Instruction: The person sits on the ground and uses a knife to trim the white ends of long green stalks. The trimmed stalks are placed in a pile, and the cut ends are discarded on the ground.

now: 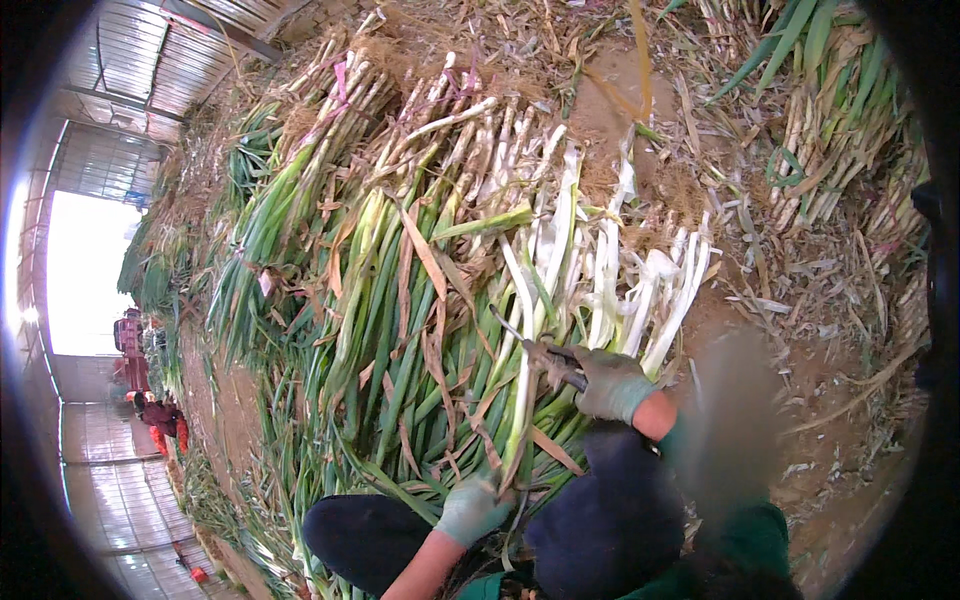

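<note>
Against the near edge of the big heap of green onions [420, 250], one long green onion stalk [520, 390] is stretched between the two gloved hands. At the heap's near edge, the left hand [470, 508] is clenched around the stalk's green leafy end, low by the dark trouser knees [600, 530]. Closer to the heap, the right hand [612, 383] grips the handle of a thin dark blade [535, 350], which lies across the stalk where the pale shaft begins. Judging by its look, the stalk is light and long, fairly stiff along the white shaft but floppy and easily creased in the green leaves, so it probably sags if held by one end only. Its outer skins look dry, papery and loose, brown strips hanging off, and these would likely slip or tear away under the fingers rather than give a firm hold. The firmest hold seems to be on the thick shaft just below the leaf fork, with a second hold further along to keep it straight. The white part bruises and snaps if bent hard, I would guess. Beyond the heap's far side, peeled trimmings and straw [800, 270] cover the dirt floor, and another pile of stalks [850, 130] lies to the heap's right. Left of the heap, far off, a person in red [160, 415] works under the metal roof.
</note>
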{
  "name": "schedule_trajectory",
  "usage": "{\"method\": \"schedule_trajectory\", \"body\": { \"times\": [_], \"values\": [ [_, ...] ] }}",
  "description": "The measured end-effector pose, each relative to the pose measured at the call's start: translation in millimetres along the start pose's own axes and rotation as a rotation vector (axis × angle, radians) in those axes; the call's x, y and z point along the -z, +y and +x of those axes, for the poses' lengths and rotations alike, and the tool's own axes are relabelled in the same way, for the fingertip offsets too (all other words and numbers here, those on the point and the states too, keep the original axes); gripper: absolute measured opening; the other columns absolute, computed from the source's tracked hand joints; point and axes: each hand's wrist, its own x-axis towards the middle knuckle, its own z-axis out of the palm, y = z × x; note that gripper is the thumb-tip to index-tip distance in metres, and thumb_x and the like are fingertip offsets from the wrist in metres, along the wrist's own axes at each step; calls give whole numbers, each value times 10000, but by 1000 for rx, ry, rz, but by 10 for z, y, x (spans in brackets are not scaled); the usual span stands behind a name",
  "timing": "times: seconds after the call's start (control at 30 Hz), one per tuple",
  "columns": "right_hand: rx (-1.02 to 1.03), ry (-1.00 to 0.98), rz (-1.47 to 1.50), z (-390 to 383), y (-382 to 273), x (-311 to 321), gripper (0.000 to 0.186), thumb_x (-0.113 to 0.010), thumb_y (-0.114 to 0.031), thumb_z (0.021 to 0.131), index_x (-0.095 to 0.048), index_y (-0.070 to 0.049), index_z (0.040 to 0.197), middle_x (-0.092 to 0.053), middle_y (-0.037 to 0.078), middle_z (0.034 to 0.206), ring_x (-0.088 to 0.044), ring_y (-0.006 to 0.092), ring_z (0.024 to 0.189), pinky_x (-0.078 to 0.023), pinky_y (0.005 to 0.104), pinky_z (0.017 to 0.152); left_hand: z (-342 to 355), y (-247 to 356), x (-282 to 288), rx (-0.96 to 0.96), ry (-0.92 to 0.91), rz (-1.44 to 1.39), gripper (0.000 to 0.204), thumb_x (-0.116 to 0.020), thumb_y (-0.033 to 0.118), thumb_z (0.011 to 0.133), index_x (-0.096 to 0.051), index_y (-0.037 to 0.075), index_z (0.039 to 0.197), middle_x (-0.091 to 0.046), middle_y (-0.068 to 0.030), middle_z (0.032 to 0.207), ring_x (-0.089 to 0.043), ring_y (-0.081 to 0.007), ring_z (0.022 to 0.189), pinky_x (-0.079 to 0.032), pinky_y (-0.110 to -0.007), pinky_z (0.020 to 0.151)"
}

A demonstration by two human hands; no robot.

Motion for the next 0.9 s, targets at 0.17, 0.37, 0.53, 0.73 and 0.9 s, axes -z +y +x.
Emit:
{"method": "schedule_trajectory", "body": {
  "times": [0.17,0.37,0.53,0.73,0.9],
  "values": [
    [-140,72,31,383,-34,270,665,-663,-260,697,-433,-56,1287,-603,202,1135,-600,351,1043,-484,421,891,483,112,237,-218,445,-112,491,-617,324,859,-528,0,1217,-582,-231,1102,-578,-396,1001,-467,-444,871],
    [-9,36,-27,325,-309,150,582,-631,-252,739,-475,-49,1262,-608,183,1138,-605,338,1053,-473,417,910,1641,-51,602,-115,901,-30,547,-596,171,841,-433,-50,1314,-534,-246,1209,-529,-399,1080,-424,-440,948],
    [79,32,-112,418,-466,181,589,-641,-301,743,-480,-1,1223,-634,190,1083,-615,332,1035,-464,429,896,1699,-290,814,37,879,300,586,-608,126,807,-412,-42,1333,-558,-206,1156,-546,-354,1050,-456,-420,902],
    [-138,156,-17,720,-190,449,513,-587,-244,783,-478,-16,1229,-625,212,1084,-613,326,1033,-462,438,903,1660,-425,871,207,749,471,540,-630,216,781,-481,30,1265,-627,-147,970,-628,-312,891,-511,-414,765],
    [23,-33,-57,365,-441,216,560,-587,-262,769,-463,-4,1250,-594,211,1151,-587,326,1086,-445,427,932,1835,-534,1226,400,622,397,435,-713,282,754,-528,37,1063,-668,-201,906,-665,-354,839,-527,-451,728]
  ]
}}
